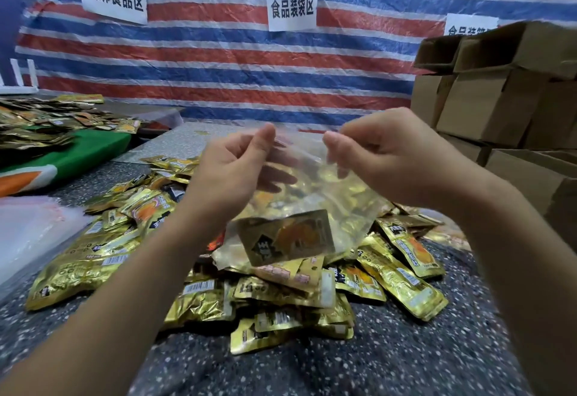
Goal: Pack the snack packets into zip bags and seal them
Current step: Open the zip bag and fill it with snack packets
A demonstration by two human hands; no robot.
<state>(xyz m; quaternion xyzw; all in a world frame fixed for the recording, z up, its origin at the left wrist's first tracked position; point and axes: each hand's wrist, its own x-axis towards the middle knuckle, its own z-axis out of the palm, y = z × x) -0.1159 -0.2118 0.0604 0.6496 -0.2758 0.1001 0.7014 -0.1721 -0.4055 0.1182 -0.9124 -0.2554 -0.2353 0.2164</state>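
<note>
I hold a clear zip bag (309, 195) up over the table, with gold snack packets inside it; one packet (287, 239) lies flat against its lower front. My left hand (231, 167) pinches the bag's top edge on the left between thumb and fingers. My right hand (384, 158) pinches the same edge on the right. Below the bag, a heap of loose gold snack packets (281, 298) covers the middle of the speckled grey table (390, 358).
A stack of clear empty bags (28, 230) lies at the left edge. Further left and back, more packets (37, 120) sit on a green and orange cloth (81, 155). Brown cardboard boxes (505, 105) are stacked at the right. A striped tarp with paper signs (292, 6) hangs behind.
</note>
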